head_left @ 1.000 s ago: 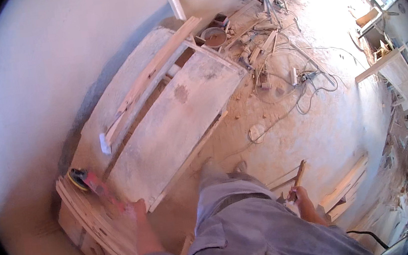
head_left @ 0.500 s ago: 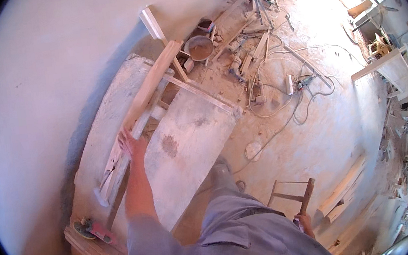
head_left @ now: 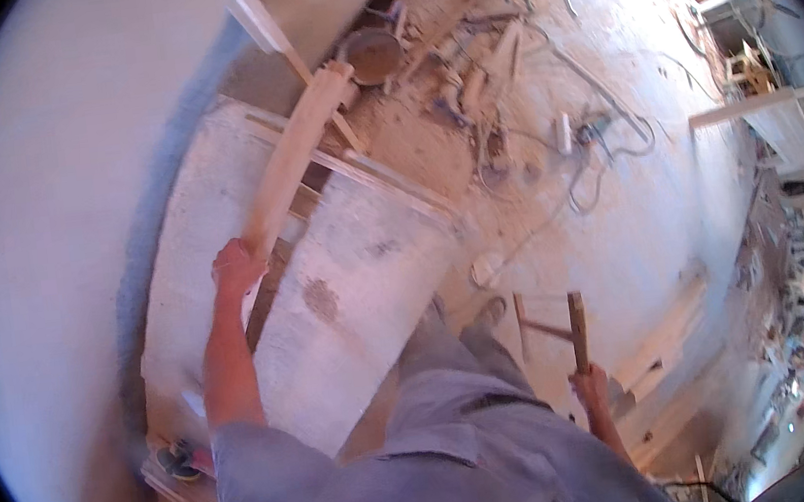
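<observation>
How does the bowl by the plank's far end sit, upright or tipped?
Upright: the bowl shows its round mouth facing up, brown inside.

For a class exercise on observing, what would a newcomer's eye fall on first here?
Likely the long wooden beam, left of centre, gripped by the left hand over the pale bench. Next, at lower right, the right hand grips a wooden frame, probably a saw. Scattered wood scraps lie on the floor near the top.

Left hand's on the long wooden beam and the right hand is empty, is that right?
Not quite: the right hand isn't empty. The head view shows it holding a wooden-framed tool. The left hand is indeed on the long wooden beam.
</observation>
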Action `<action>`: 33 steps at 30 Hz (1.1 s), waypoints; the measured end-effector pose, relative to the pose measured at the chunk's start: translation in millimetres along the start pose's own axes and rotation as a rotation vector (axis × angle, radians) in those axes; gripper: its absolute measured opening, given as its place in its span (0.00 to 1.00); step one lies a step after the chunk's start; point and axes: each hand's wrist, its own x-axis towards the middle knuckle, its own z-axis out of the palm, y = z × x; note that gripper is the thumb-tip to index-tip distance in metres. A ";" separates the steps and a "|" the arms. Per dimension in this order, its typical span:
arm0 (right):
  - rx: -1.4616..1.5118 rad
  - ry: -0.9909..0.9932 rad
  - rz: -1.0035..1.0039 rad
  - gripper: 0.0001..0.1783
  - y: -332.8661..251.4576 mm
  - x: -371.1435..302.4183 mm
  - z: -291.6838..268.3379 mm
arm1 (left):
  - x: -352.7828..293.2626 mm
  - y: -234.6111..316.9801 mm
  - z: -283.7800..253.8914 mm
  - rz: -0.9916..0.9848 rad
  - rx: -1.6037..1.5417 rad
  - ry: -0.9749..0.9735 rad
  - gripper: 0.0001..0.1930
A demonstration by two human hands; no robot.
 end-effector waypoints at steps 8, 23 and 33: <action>0.200 0.035 -0.167 0.08 -28.3 68.9 -18.0 | -100.8 35.9 75.6 -0.007 -0.100 -0.093 0.36; 0.605 -0.161 -0.806 0.08 -187.7 105.6 -103.5 | -194.7 119.8 164.3 -0.025 -0.041 0.385 0.26; 1.196 -0.715 -0.623 0.15 -249.4 94.2 -94.5 | -175.0 146.6 140.2 -0.053 -0.064 0.020 0.26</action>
